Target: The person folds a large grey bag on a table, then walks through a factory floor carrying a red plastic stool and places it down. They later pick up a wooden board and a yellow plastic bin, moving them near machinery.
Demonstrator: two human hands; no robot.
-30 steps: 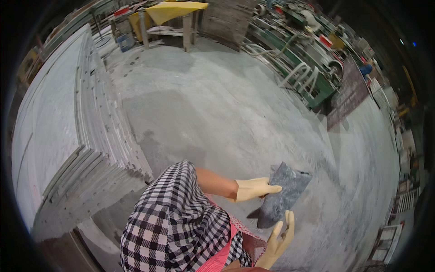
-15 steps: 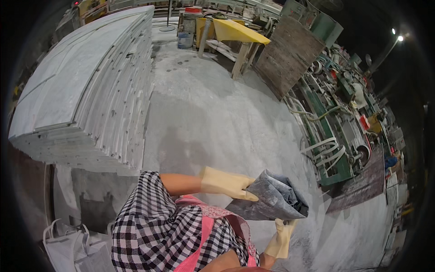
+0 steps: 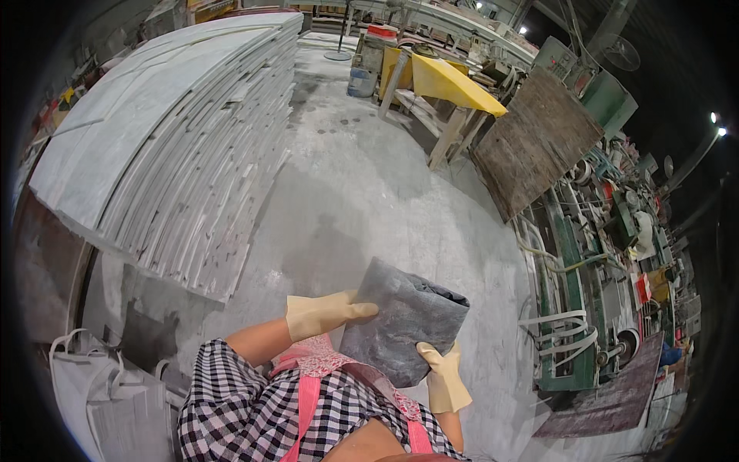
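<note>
I hold a dark grey stone slab piece (image 3: 404, 319) in front of my body with both gloved hands. My left hand (image 3: 327, 313), in a pale yellow rubber glove, presses flat against its left edge. My right hand (image 3: 445, 376), gloved the same way, grips its lower right corner from below. The slab is tilted, with its broad face toward me. My checked sleeve and a pink apron strap fill the lower middle of the view.
A tall stack of pale stone slabs (image 3: 165, 131) leans at the left. A yellow-topped table (image 3: 454, 85) and a brown board (image 3: 535, 138) stand ahead. Green machinery (image 3: 585, 269) lines the right side. A white sack (image 3: 100, 400) sits at lower left on the dusty concrete floor (image 3: 369, 192).
My view has swung left, so the slab stack and the yellow table loom larger. The slab has come closer to my chest, and both hands still hold it.
</note>
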